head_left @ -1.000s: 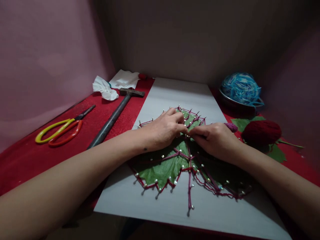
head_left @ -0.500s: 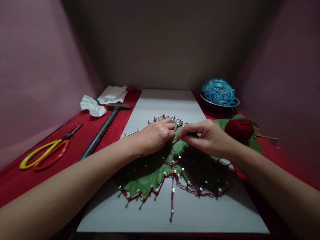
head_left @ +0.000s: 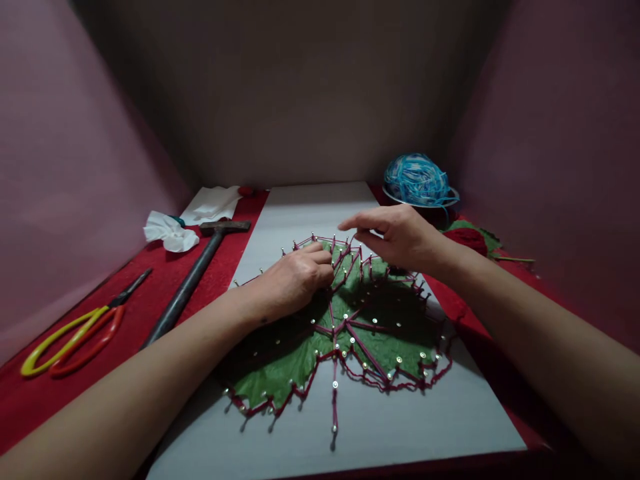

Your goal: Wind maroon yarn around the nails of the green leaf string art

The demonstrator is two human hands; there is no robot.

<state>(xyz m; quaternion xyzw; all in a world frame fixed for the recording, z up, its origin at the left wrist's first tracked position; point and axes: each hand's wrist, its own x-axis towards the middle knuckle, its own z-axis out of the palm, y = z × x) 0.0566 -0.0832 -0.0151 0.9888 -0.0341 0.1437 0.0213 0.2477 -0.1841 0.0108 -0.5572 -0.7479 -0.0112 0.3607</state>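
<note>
A green leaf (head_left: 280, 373) lies on a white board (head_left: 280, 447), with nails along its edges and veins. Dark red yarn (head_left: 363, 347) runs from nail to nail around the outline and along the veins. My left hand (head_left: 303, 277) is closed low over the leaf's left upper part; whatever its fingertips grip is hidden. Raised above the leaf's upper tip, my right hand (head_left: 395, 230) points its index finger left, and a thin strand of the yarn appears to run down from its lower fingertips. A red yarn ball (head_left: 467, 240) lies partly behind my right wrist.
To the left on the red cloth (head_left: 30, 410) lie scissors (head_left: 83, 337), a hammer (head_left: 193, 280), crumpled tissue (head_left: 170, 232) and a folded white sheet (head_left: 213, 203). A ball of blue yarn (head_left: 416, 179) sits in a metal bowl (head_left: 453, 198) at the back right.
My right hand has moved up and away from my left hand, its index finger now extended. My left hand stays closed over the leaf. The whole view has shifted slightly.
</note>
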